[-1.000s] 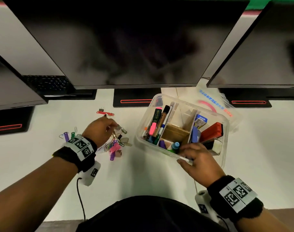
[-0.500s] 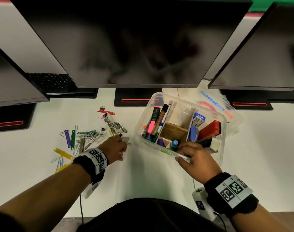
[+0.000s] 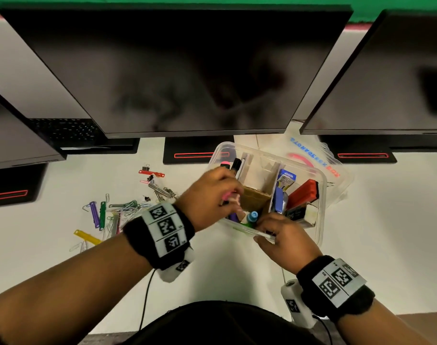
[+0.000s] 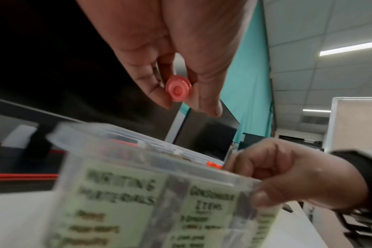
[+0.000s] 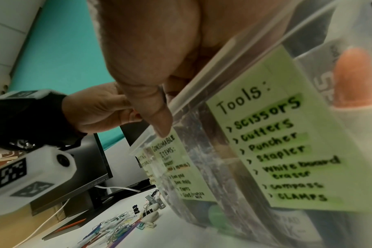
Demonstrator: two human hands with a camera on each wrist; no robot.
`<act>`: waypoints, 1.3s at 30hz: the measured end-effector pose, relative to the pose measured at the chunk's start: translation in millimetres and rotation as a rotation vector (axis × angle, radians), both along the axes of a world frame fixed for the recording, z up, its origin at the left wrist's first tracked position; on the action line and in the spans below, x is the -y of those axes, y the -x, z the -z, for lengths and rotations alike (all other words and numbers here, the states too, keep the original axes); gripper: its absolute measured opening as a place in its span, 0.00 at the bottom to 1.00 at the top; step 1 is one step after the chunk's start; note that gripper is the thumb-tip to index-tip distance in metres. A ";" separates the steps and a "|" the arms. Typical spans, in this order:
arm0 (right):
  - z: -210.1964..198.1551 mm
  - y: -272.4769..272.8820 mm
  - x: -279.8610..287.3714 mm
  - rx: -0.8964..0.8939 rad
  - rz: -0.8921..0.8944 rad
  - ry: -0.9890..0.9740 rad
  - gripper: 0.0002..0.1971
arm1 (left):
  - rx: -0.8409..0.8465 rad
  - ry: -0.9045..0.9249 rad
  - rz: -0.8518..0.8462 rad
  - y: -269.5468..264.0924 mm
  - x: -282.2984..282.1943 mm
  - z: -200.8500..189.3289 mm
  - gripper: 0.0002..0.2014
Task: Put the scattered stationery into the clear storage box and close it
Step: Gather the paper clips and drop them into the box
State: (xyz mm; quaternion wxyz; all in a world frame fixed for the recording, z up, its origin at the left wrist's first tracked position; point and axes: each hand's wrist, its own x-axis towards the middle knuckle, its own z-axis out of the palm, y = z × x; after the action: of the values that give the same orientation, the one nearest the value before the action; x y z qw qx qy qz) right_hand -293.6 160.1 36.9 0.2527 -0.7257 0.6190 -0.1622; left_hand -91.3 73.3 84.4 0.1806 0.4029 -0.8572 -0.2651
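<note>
The clear storage box [image 3: 322, 195] stands open on the white desk, with pens, a stapler and other stationery in its cardboard compartments. My left hand [image 3: 231, 197] hovers over the box's left part and pinches a small pink item [image 4: 178, 90] between thumb and fingers [image 4: 157, 94]. My right hand [image 3: 264, 232] grips the box's near rim, with the thumb [image 5: 159, 120] outside on the wall. Green labels [image 5: 276, 142] cover the front wall. Scattered paper clips and coloured fasteners [image 3: 117, 210] lie on the desk to the left of the box.
The box's lid [image 3: 337, 168] lies behind the box at the right. Three dark monitors [image 3: 182, 70] overhang the back of the desk, their stands [image 3: 187, 153] behind the box. A keyboard [image 3: 65, 130] sits at the back left. Binder clips [image 3: 150, 174] lie near the pile.
My left hand has left the pile of clips and swung right and up over the box with the pink item. The right hand has stayed on the rim.
</note>
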 end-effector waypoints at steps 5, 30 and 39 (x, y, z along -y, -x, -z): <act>0.8 0.4 -0.1 -0.001 -0.007 0.011 0.08 | 0.115 -0.082 0.145 18.8 0.1 13.6 0.19; -1.1 -0.8 1.5 -0.022 -0.012 -0.027 0.07 | 0.620 -0.240 -0.256 -80.4 57.1 124.5 0.12; -1.5 -1.2 1.6 -0.035 -0.017 -0.021 0.05 | 0.633 -0.285 -0.387 -86.7 47.7 121.0 0.19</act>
State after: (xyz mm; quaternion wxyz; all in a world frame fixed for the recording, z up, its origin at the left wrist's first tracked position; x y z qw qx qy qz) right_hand -292.4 158.5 38.4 0.2507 -0.7311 0.6186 -0.1410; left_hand -4.6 25.5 -36.7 -0.1036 0.6398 -0.7333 -0.2053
